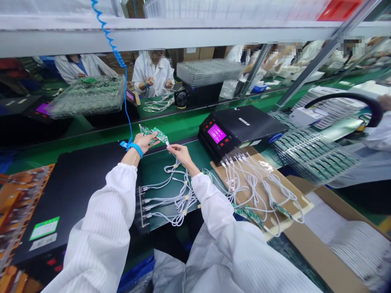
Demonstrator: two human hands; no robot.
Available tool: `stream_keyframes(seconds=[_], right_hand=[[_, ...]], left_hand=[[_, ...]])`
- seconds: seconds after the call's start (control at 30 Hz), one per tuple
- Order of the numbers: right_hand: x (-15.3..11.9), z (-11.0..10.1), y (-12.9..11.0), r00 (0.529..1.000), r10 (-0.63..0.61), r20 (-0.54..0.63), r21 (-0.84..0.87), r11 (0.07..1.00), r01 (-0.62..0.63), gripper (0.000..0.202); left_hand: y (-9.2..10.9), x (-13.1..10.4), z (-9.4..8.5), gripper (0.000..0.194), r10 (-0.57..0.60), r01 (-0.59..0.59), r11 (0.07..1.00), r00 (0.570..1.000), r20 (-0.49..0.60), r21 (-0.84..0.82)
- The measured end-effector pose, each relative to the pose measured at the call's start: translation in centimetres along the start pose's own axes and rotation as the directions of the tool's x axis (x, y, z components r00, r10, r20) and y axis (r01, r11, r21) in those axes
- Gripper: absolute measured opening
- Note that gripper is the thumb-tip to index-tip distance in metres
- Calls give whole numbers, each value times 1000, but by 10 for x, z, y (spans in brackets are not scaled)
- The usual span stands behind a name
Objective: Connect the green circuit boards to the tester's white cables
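My left hand (144,142) holds green circuit boards (159,136), two by the look of it, with the thumb on top and the fingers below. At the right end of the nearer board, my right hand (180,153) pinches the white cable plug (168,143). Whether the plug is fully seated in the board cannot be made out. Below the hands, a bundle of white cables (179,199) runs from a row of sockets (142,206) on the left. A blue wrist strap (134,148) circles my left wrist, tied to a coiled blue cord (105,30).
A black test unit (244,124) with a lit purple screen stands right of my hands, its white cables crossing a cardboard sheet (301,199). Trays of boards (317,156) lie farther right. A large black box (73,195) sits left. Co-workers (154,71) sit across the green line.
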State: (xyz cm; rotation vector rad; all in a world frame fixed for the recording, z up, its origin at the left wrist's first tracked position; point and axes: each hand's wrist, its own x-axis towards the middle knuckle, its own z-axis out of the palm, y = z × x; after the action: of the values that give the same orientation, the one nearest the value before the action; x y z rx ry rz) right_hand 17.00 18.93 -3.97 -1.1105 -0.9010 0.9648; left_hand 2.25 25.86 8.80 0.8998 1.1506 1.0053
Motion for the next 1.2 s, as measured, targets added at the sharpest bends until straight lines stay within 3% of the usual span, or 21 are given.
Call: stream_keyframes(seconds=[0.27, 0.53, 0.8, 1.0, 1.2], right_hand=[[-2, -2, -2, 1000, -10, 4, -28, 1000, 10, 42], [-5, -7, -1, 993, -65, 94, -137, 988, 78, 36], [-9, -6, -1, 983, -172, 57, -440, 880, 180, 25], [-14, -1, -8, 966, -256, 30, -501, 833, 236, 27], [-15, 4, -6, 970, -242, 12, -549, 809, 209, 25]], left_hand=[[1, -2, 1, 22, 13, -13, 1000, 1000, 3, 9], [0, -3, -1, 22, 15, -16, 998, 1000, 12, 56], [-1, -2, 0, 28, 29, -29, 995, 1000, -4, 92], [-2, -5, 0, 27, 45, -45, 990, 999, 3, 132], [-4, -4, 0, 31, 69, -69, 982, 998, 4, 177]])
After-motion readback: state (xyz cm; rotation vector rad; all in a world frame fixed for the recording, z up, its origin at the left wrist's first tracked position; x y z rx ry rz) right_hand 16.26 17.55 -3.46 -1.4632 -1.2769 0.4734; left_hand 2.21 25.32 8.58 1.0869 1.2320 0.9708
